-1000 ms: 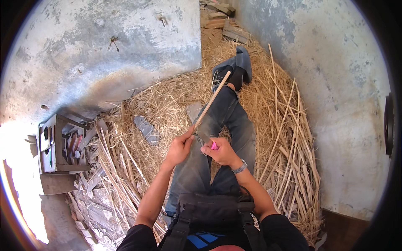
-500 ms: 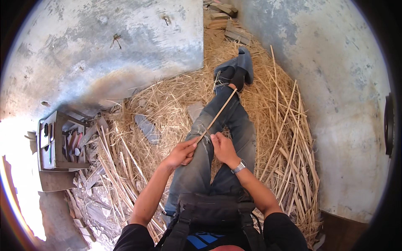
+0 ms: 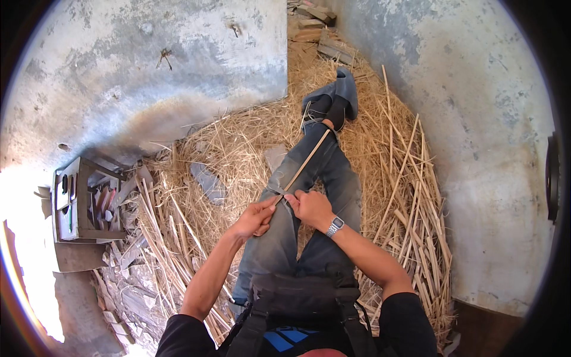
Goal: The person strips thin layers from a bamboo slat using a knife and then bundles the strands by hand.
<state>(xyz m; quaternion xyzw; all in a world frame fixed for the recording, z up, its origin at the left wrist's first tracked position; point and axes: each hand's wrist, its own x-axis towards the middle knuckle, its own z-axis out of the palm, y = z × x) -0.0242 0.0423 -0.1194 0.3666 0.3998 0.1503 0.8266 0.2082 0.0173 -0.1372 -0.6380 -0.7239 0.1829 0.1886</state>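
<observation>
Your left hand (image 3: 254, 217) and right hand (image 3: 309, 206) meet at frame centre, both pinched closed on the near end of 1 thin bamboo strip (image 3: 307, 160). The strip runs up and right along your outstretched leg (image 3: 333, 172) toward the shoe (image 3: 345, 89). Straw (image 3: 410, 178) surrounds the leg; a tool crate (image 3: 74, 202) sits at the left.

The strip (image 3: 307, 159) is pale tan, lighter than the faded blue-grey jeans (image 3: 333, 172) under it. The straw (image 3: 238, 143) is yellow-gold, with paler, wider splints (image 3: 410, 196) at 3 o'clock. The walls (image 3: 148, 65) are mottled grey with white patches and a dark smudge low down. The shoe (image 3: 346, 89) at 12 o'clock is grey-blue over a black sock (image 3: 333, 110). The watch (image 3: 335, 225) is silver-grey with a dark face. The crate (image 3: 74, 205) at 9 o'clock is grey-brown. The sleeves (image 3: 410, 321) are black.
</observation>
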